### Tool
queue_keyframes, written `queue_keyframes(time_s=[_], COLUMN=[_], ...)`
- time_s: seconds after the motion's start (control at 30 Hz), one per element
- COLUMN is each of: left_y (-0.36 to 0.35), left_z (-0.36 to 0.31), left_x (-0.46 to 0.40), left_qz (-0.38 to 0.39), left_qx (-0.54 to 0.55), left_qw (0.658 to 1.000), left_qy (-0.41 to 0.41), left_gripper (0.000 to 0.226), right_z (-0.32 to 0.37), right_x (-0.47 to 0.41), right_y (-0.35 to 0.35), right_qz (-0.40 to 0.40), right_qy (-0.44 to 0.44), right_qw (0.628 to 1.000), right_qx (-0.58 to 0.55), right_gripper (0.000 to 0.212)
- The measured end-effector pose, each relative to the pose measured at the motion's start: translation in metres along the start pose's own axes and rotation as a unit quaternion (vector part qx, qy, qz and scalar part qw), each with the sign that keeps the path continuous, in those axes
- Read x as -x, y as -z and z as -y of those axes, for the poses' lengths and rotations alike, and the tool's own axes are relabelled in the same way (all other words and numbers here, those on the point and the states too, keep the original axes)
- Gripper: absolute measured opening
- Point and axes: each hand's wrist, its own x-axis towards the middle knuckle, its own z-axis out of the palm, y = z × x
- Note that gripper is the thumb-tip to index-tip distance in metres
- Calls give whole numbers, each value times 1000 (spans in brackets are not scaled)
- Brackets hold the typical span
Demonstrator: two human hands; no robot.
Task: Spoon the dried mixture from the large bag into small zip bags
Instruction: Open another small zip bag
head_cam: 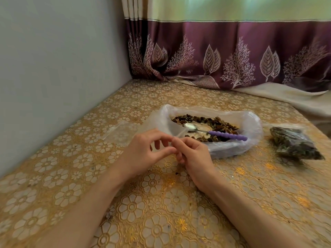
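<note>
The large clear bag (251,128) lies open on the table, with dark dried mixture (216,122) spread inside it. A spoon (227,135) with a purple beaded handle rests in the bag, its metal bowl pointing left. In front of the bag, my left hand (143,153) and my right hand (192,153) meet fingertip to fingertip. Together they pinch the edge of a small clear zip bag (176,132), which is hard to make out. Its inside cannot be seen.
Flat empty zip bags (121,134) lie on the table left of the hands. A filled zip bag (295,145) of dark mixture lies at the right. A wall runs along the left, and a purple curtain (232,56) hangs behind the floral tablecloth (161,203).
</note>
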Motion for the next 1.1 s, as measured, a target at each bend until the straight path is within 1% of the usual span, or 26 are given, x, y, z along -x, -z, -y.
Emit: queue_keyframes(time_s=[0.07, 0.1, 0.17, 0.3, 0.4, 0.5, 0.57, 0.7, 0.87, 0.97, 1.1], left_y=[0, 0, 1, -3, -6, -7, -6, 3, 2, 4, 5], left_z=[0, -1, -3, -5, -7, -8, -8, -5, -6, -7, -5], left_x=[0, 0, 0, 1, 1, 1, 1, -1, -1, -2, -1], left_qz=[-4, -7, -9, -17, -8, -16, -26, -8, -8, 12, 18], left_qx=[31, 47, 59, 20, 50, 49, 51, 78, 50, 80, 125], left_qw=[999, 998, 997, 998, 996, 995, 994, 989, 989, 984, 972], left_qy=[24, 35, 47, 54, 74, 84, 94, 128, 139, 159, 197], left_gripper=[15, 13, 13, 10, 7, 7, 7, 12, 6, 8, 10], right_z=[0, 0, 0, -1, -2, -2, -3, -5, -1, 0, 1], right_x=[1, 1, 2, 2, 1, 0, 0, 1, 3, 6, 6], right_y=[-1, -1, -1, -2, -2, -1, -1, -4, -5, -6, -8], right_qz=[6, 7, 9, 23, 26, 27, 28, 30, 35, 41, 42], right_qy=[9, 13, 23, 39, 46, 49, 60, 75, 79, 83, 81], right_qw=[1000, 1000, 999, 996, 996, 998, 996, 986, 982, 980, 977], right_qx=[6, 10, 29, 72, 70, 42, 64, 145, 165, 178, 192], right_gripper=[20, 18, 16, 13, 14, 16, 16, 14, 14, 14, 15])
